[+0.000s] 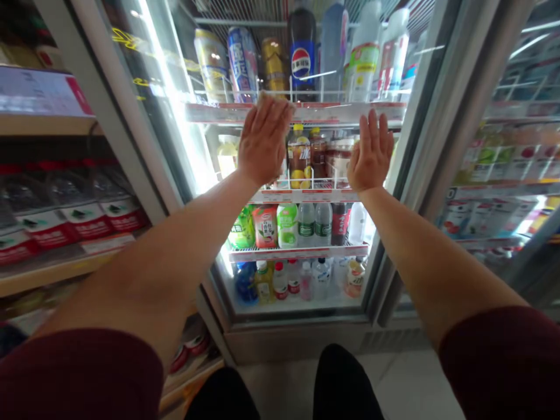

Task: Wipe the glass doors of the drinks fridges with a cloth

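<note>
Both my arms reach forward toward a drinks fridge (301,318) with its glass door swung open. My left hand (263,140) is open, fingers stretched flat, its fingertips at the front rail of the upper shelf (332,109), where a small pale thing shows at the fingertips that I cannot make out. My right hand (371,153) is open too, fingers spread, in front of the second shelf's bottles (306,154). A Pepsi bottle (301,52) and cans (242,61) stand on the upper shelf above my hands. Neither hand grips a bottle.
The open glass door (144,99) stands to the left. Lower shelves hold green, white and red bottles (286,224) and small bottles (301,280). A shelf of packaged goods (65,221) is at left, a second closed fridge (503,163) at right. My dark trousers (341,385) show below.
</note>
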Available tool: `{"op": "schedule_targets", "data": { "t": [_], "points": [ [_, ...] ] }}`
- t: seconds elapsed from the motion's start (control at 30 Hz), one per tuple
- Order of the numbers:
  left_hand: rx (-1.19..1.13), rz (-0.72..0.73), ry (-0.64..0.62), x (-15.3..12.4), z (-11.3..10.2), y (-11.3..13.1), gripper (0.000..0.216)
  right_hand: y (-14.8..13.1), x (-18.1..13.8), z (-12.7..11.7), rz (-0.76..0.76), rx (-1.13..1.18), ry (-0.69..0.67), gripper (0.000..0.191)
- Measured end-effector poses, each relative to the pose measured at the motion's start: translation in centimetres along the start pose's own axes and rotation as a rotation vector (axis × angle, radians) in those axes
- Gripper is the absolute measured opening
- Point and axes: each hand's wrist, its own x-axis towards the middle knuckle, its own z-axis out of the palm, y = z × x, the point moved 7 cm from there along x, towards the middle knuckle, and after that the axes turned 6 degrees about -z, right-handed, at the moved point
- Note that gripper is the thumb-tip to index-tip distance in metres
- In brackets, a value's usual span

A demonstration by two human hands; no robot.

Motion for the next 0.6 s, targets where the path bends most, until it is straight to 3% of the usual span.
{"op": "schedule_targets", "data": {
  "t": [0.07,0.17,0.2,0.27,0.37,0.4,0.43,0.47,0.57,0.6],
  "points": [
    [-0.028,0.116,-0.074,-0.6,1.4,2.4,0.060,0.0,0.0,-0.1,0.001,0.015,-0.001,0.066],
    [-0.103,0.571,-0.348,-2.6,3.9,6.4,0.058,0.1,0.1,-0.4,0.001,0.020,-0.021,0.067],
    [-0.113,0.639,-0.385,-2.7,4.0,6.6,0.057,0.1,0.1,-0.5,0.003,0.020,-0.026,0.067],
    [-0.107,0.546,-0.313,-1.1,3.5,5.4,0.057,0.2,0.1,-0.6,0.003,0.026,-0.034,0.066],
    [-0.083,0.164,-0.064,1.1,1.8,2.0,0.061,0.3,0.1,-0.6,-0.001,0.053,-0.035,0.066],
    [-0.083,0.091,-0.013,0.9,1.6,1.5,0.062,0.3,0.1,-0.5,-0.002,0.059,-0.033,0.067],
    [-0.092,0.112,-0.016,0.2,1.9,1.7,0.061,0.3,0.1,-0.4,-0.004,0.061,-0.029,0.067],
    [-0.106,0.221,-0.072,-1.0,2.4,2.6,0.060,0.3,0.1,-0.4,-0.008,0.060,-0.023,0.067],
    [-0.153,0.753,-0.368,-6.2,4.2,5.9,0.053,0.2,0.0,-0.3,-0.028,0.055,0.003,0.067],
    [-0.148,0.839,-0.414,-7.4,4.3,5.9,0.052,0.1,-0.1,-0.3,-0.034,0.053,0.012,0.066]
  ]
}}
